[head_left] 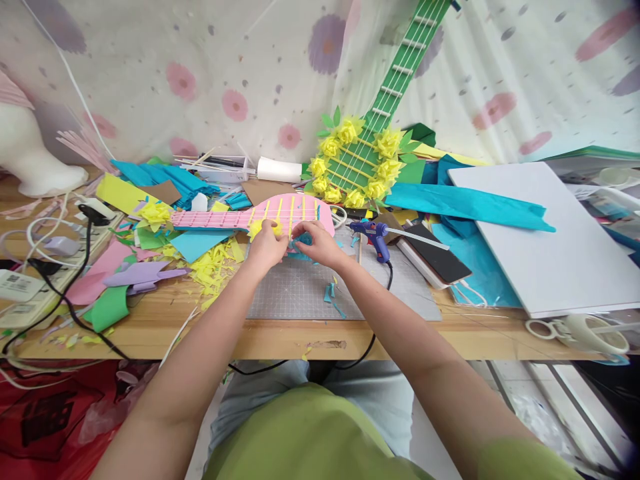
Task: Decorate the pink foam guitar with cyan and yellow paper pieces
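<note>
A pink paper lute (310,208), with yellow strips across its body and a blue edge, lies on its back on the grey cutting mat (280,293), its neck to the left. A yellow paper flower (259,230) sits on its near side. My right hand (319,243), fingers bent in a pinch, is on a crumpled blue paper flower (301,239) at the lute's near edge. My left hand (270,247) is just beside it, fingers curled near the yellow flower; what they hold, if anything, is hidden. Blue paper scraps (330,293) lie on the mat.
A blue glue gun (373,235) lies right of the lute, its cord running off the table's front edge. A green paper lute (415,50) with yellow flowers leans at the back. A phone (435,257), white boards (540,253), paper scraps (215,267) and a power strip (65,280) surround.
</note>
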Action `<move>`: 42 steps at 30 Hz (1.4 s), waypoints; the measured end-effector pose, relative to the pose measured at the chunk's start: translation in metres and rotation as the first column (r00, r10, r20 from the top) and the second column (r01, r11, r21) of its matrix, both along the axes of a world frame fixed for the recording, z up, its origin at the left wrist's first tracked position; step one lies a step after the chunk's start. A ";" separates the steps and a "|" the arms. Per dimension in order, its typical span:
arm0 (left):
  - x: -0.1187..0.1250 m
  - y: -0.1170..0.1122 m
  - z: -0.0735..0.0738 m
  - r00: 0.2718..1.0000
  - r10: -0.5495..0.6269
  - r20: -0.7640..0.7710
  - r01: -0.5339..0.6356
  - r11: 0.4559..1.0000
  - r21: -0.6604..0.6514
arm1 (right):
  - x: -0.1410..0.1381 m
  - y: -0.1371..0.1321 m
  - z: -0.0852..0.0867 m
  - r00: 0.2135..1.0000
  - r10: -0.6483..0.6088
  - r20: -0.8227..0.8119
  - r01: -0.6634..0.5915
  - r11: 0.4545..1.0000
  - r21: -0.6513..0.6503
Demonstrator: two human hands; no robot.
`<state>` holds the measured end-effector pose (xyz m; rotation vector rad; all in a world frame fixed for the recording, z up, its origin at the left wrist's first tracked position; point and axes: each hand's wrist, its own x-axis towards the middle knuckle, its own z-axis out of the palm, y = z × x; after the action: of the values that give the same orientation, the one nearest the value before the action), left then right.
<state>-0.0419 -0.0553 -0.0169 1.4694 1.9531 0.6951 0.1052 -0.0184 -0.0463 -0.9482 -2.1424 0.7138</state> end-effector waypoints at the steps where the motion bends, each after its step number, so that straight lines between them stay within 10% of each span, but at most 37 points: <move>1: 0.000 -0.001 -0.001 1.000 0.009 0.027 -0.009 1.000 0.012 | 0.000 0.000 0.000 1.000 0.001 0.001 -0.001 1.000 -0.002; 30: 0.008 -0.011 -0.012 0.916 0.110 0.385 -0.114 0.993 -0.014 | 0.000 0.000 0.002 1.000 -0.001 0.010 0.001 1.000 0.002; 42: -0.028 -0.007 0.022 0.940 0.075 0.333 -0.169 0.950 0.264 | 0.040 -0.009 0.007 0.992 -0.092 -0.084 0.094 0.995 0.022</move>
<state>-0.0696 -0.0622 0.0053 1.3024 1.7536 1.2394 0.1449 -0.0274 -0.0391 -0.9807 -2.0166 0.6666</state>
